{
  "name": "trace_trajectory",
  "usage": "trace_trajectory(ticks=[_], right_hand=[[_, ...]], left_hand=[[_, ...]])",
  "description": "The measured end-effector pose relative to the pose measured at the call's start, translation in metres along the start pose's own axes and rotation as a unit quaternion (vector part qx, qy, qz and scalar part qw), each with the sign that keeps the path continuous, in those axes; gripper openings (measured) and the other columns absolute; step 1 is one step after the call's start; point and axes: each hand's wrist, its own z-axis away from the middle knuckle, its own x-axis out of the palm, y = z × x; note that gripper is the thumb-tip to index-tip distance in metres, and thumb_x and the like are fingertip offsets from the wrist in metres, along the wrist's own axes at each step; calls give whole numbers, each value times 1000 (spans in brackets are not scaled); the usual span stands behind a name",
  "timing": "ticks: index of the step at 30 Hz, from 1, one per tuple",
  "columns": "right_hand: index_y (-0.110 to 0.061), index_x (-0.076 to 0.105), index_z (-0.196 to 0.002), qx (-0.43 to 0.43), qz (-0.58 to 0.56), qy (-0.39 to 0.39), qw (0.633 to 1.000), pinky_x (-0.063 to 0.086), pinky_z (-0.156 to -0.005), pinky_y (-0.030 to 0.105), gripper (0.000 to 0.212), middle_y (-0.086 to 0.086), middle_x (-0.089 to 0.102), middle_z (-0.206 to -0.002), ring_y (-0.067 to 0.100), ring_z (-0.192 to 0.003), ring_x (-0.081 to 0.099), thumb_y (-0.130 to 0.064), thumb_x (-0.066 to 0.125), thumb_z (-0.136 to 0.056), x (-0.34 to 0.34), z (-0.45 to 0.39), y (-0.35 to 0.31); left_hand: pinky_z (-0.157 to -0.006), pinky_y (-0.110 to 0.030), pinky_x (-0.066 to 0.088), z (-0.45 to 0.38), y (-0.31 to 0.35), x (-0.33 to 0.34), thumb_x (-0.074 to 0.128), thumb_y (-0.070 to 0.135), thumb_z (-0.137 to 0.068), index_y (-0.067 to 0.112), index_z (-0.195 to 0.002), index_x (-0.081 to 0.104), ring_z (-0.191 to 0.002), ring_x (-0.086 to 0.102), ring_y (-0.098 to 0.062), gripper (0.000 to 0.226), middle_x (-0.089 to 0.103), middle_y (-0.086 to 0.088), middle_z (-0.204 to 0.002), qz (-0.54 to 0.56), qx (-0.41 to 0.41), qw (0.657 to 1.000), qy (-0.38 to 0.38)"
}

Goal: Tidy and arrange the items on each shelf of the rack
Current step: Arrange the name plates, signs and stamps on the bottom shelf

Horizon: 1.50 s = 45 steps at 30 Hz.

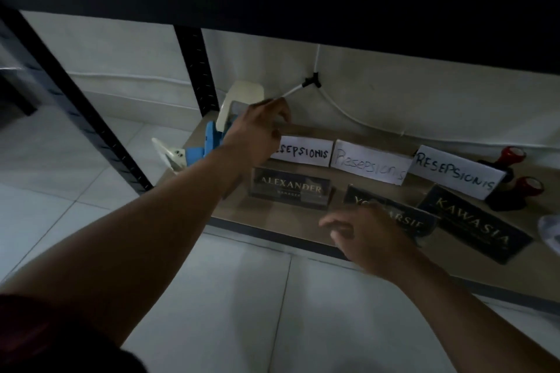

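— Left grip is curled round a thin white marker with a black cap, held up at the back of the bottom shelf, just above the leftmost paper sign. Right grip hovers with fingers loosely spread over the front edge and has hold of nothing.

— So what's the step, as you read it?

— Finding a home for that marker, I'd say. Best to lay it flat near the holders in the left corner, not across the signs, and to lower it clear of the white cable on the wall behind.

— And the right grip?

— It could steady the middle black nameplate it partly covers, which sits skewed. Nudging that square with the "ALEXANDER" nameplate would tidy the front row.

— How does the shelf look?

— Three handwritten "RESEPSIONIS" paper signs stand in a back row, touching or nearly so. Three dark plates with gold lettering lie in front; the "KAWASIA" nameplate is angled most. Two red-topped stamps stand at the right, behind the last sign. A cream holder, a blue holder and another white piece crowd the left corner, some overhanging the edge.
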Motion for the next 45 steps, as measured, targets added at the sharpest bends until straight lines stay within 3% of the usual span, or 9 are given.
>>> trace_trajectory(ticks=[4, 10, 14, 19, 22, 26, 32, 38, 45], right_hand=[[-22, 77, -102, -64, -79, 126, 987, 61, -73, 24, 19, -9, 75, -95, 0, -84, 68, -9, 66, -92, -9, -32, -42], [-21, 73, -105, -59, -110, 155, 980, 59, -82, 22, 21, -10, 71, -101, 1, -93, 66, -7, 73, -89, -2, -74, -79], [-26, 72, -101, -47, -110, 134, 984, 57, -80, 23, 22, -14, 68, -99, 2, -92, 64, -8, 71, -90, 10, -87, -90], [-29, 70, -99, -32, -129, 102, 986, 52, -78, 17, 21, -17, 63, -101, 0, -94, 62, -9, 68, -92, 20, -102, -98], [-29, 70, -101, -18, -150, 87, 985, 48, -77, 12, 22, -16, 62, -105, -2, -96, 61, -9, 68, -93, 25, -110, -105], [-25, 72, -102, -19, -161, 85, 983, 50, -79, 13, 20, -13, 63, -107, -1, -98, 61, -7, 67, -93, 30, -115, -108], [-25, 72, -99, -29, -155, 103, 982, 47, -73, 4, 19, -12, 63, -105, -1, -96, 61, -7, 70, -91, 28, -120, -102], [-28, 68, -109, -3, -8, 138, 990, 53, -85, 31, 25, -8, 53, -118, 15, -111, 54, -14, 68, -88, 26, -110, -86], [-33, 36, -146, 91, 142, 12, 986, 43, -110, 45, 69, 0, 47, -139, 27, -134, 41, -25, 73, -88, 29, -79, -73]], left_hand=[[-95, -43, 49, 20, -12, -54, 63, 20, -79, 23, -111, 60, -113, 59, -32, 32, 63, -7, -119, -61, -47, 996, 49], [-98, -51, 48, 51, -58, -99, 58, 57, -91, 27, -141, 40, -120, 53, -38, 61, 46, -15, -135, -101, -311, 934, -143], [-101, -45, 37, 79, -76, -71, 13, 73, -89, 30, -127, 52, -115, 47, -29, 69, 55, -6, -113, -165, -241, 935, -204], [-94, -42, 33, 87, -89, -64, 12, 98, -70, 36, -84, 49, -106, 42, -22, 74, 51, 1, -92, -134, -181, 965, -133], [-97, -45, 35, 81, -97, -66, 6, 106, -56, 37, -82, 49, -105, 45, -23, 85, 55, 4, -90, -104, -189, 965, -150], [-93, -43, 37, 72, -71, -75, 31, 92, -78, 36, -96, 58, -109, 36, -21, 65, 53, 6, -95, -169, -171, 957, -161], [-102, -51, 30, 58, -46, -56, 45, 83, -82, 21, -116, 69, -123, 40, -27, 74, 58, -3, -125, -381, -53, 904, -188], [-109, -50, 31, 62, -32, -27, 50, 58, -95, 17, -129, 61, -132, 38, -28, 54, 53, -7, -135, -450, 45, 867, -209], [-107, -47, 32, 85, -30, -21, 64, 39, -92, 20, -138, 52, -138, 27, -31, 51, 38, -7, -147, -450, 99, 854, -242]])
